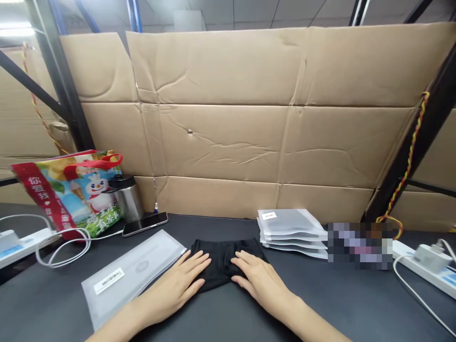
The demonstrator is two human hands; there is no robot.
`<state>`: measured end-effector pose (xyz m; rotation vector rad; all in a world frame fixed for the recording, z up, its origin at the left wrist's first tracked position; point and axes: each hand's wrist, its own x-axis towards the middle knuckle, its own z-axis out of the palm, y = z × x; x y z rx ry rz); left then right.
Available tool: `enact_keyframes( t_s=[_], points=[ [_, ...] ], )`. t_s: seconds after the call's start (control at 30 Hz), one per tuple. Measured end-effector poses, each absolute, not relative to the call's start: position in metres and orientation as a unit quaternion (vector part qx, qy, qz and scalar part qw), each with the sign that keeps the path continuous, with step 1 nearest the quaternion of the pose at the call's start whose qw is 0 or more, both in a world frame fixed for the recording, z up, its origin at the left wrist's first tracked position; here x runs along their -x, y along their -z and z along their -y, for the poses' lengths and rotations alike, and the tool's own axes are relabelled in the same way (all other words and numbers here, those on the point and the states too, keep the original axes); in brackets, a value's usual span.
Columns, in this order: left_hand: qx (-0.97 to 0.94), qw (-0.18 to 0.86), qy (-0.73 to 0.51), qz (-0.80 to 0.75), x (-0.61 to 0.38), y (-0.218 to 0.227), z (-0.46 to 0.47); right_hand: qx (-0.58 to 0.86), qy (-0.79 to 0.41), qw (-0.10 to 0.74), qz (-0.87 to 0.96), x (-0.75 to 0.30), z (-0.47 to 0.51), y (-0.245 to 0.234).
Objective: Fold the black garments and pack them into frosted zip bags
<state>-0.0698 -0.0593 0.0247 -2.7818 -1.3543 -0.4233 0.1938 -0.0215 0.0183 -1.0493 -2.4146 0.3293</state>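
A folded black garment (221, 254) lies on the dark table (338, 304) in front of me. My left hand (180, 282) rests flat on its left part, fingers stretched out. On the garment's right part my right hand (258, 278) also lies flat with its fingers extended. A flat frosted plastic bag (133, 275) with a barcode label lies just left of the garment, touching its edge.
A stack of filled frosted bags (292, 232) sits right of the garment. At back left stand a colourful tote bag (71, 190), a steel flask (128, 197) and a phone (145, 223). Power strips with cables lie at far left (21, 240) and far right (427, 268). Cardboard sheets (249, 123) wall the back.
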Motion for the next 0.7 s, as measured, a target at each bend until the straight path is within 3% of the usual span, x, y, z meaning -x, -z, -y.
enact_keyframes(
  t_s=[0.23,0.47,0.7],
  points=[
    [0.890,-0.007,0.125,0.439,0.084,-0.026,0.056,0.501,-0.179,0.411,0.740,-0.222,0.017,-0.046],
    [0.879,-0.011,0.114,0.463,0.093,-0.028,0.050,0.586,-0.060,0.389,0.708,-0.289,0.012,-0.030],
    [0.826,0.004,0.203,0.527,0.104,-0.025,-0.003,0.483,0.083,0.320,0.811,-0.276,-0.025,-0.029]
  ],
)
